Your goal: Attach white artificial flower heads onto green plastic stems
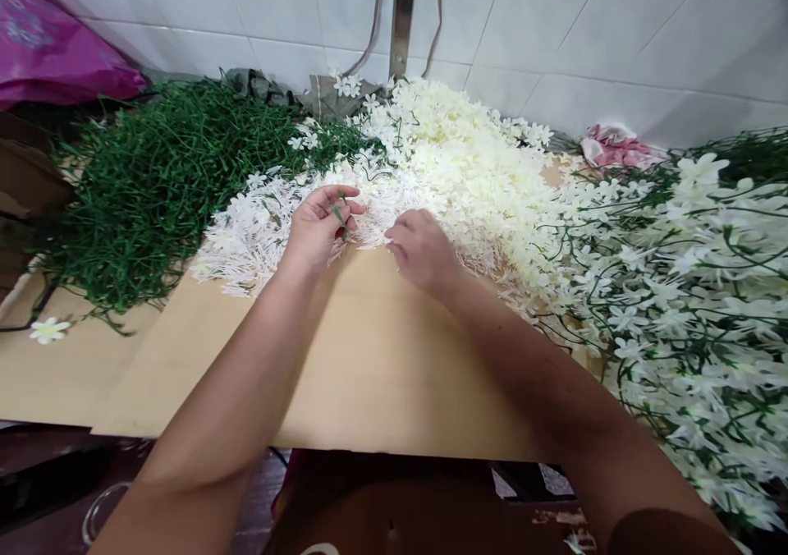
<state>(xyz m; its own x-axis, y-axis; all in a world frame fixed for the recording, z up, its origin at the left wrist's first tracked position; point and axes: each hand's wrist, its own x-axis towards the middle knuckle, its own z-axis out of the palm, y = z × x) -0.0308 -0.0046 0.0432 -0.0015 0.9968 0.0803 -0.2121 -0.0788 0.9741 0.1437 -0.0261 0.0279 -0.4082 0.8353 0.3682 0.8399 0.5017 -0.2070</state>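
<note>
My left hand [320, 225] pinches a small green plastic stem [341, 217] between thumb and fingers, at the front edge of a heap of thin white flower pieces [271, 218]. To its right, my right hand [424, 247] has its fingertips bent together at the same white pieces; whatever they grip is too small to make out. Behind the right hand rises a pile of cream artificial flower heads [468, 144]. A large tangle of green stems [166, 161] lies left of the hands.
Assembled white flowers on green stems [677, 292] are heaped at the right. Cardboard [382, 358] covers the table; a single flower [49, 330] lies at left. Behind are a tiled wall [554, 29], a metal post [403, 21], a magenta bag [61, 46] and a pink-white plastic bag [619, 146].
</note>
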